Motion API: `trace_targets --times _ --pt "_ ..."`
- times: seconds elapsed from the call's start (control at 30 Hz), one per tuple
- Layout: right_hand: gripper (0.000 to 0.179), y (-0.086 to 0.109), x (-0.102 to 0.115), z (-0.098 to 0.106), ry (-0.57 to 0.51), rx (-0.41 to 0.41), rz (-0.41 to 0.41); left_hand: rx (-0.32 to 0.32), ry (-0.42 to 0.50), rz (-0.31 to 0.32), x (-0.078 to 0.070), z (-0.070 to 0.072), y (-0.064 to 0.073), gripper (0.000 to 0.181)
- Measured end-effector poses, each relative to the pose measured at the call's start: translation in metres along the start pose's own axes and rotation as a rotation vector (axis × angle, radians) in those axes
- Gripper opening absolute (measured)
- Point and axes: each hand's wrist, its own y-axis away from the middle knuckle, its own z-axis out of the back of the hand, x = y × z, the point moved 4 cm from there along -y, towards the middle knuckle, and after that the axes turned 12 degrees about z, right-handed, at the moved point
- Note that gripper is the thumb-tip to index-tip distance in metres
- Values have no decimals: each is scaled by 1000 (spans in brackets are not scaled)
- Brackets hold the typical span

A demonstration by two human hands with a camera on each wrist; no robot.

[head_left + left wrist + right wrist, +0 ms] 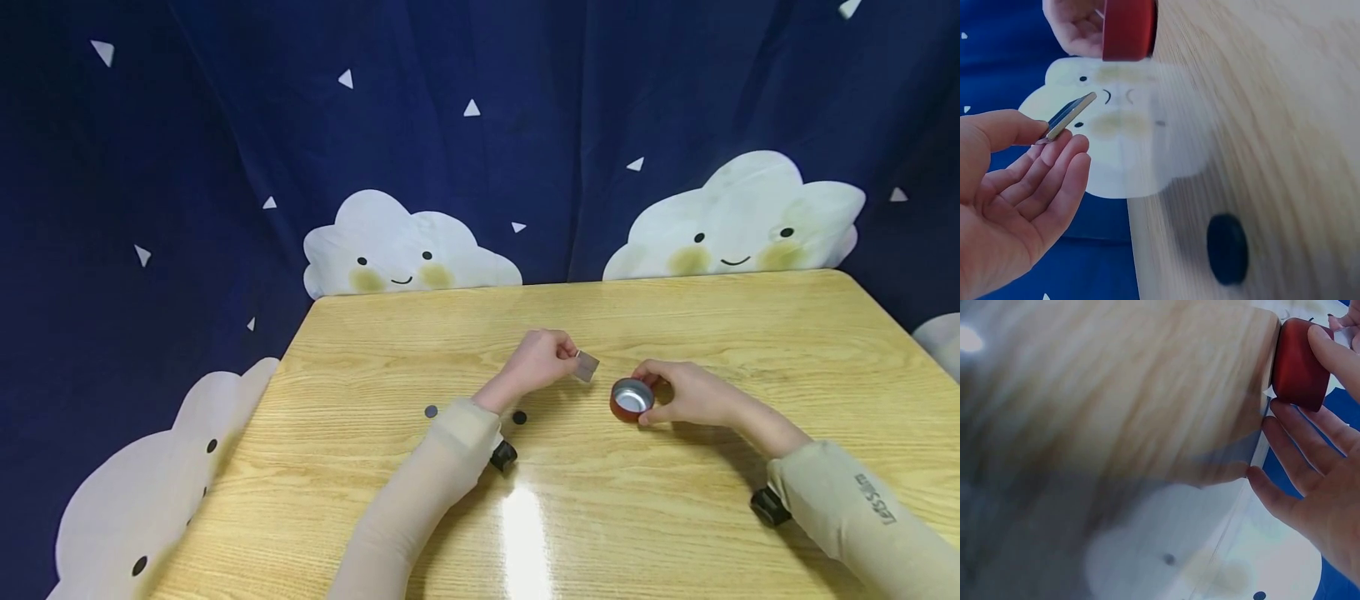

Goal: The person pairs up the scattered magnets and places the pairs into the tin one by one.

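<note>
Between thumb and fingers, my left hand (pixel 534 364) pinches a thin, flat grey square piece (pixel 587 366) by one edge. The left wrist view shows this piece (pixel 1071 116) tilted and raised off the table, its edge pale. To its right, a small round red tin (pixel 626 412) stands upright on the table, open at the top, silvery inside. My right hand (pixel 692 394) grips the tin from its right side, thumb on the near wall and fingers behind. In the right wrist view, the thumb lies across the red wall of the tin (pixel 1300 369).
Two small round discs lie on the wooden table (pixel 360 483) by my left forearm: a grey disc (pixel 431 411) and a black disc (pixel 519 417). Behind the table hangs a dark blue curtain (pixel 420 142) with clouds and white triangles. Both wrists carry black cameras.
</note>
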Motion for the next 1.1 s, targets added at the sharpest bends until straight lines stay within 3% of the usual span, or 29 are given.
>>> trace_targets --times 0.23,0.43,0.57,0.9,1.1 --pt "54 -1 0 1 -20 8 14 31 58 18 -6 -3 3 6" --pt "54 0 -1 0 -21 14 7 101 226 71 -7 -9 3 7" --pt "54 0 -2 -1 -28 11 9 116 267 74 -10 -12 3 7" --pt "51 1 -2 0 -42 -6 9 135 285 43 -17 -20 2 6" --pt "51 1 0 1 -53 7 4 133 225 24 -22 -24 4 6"
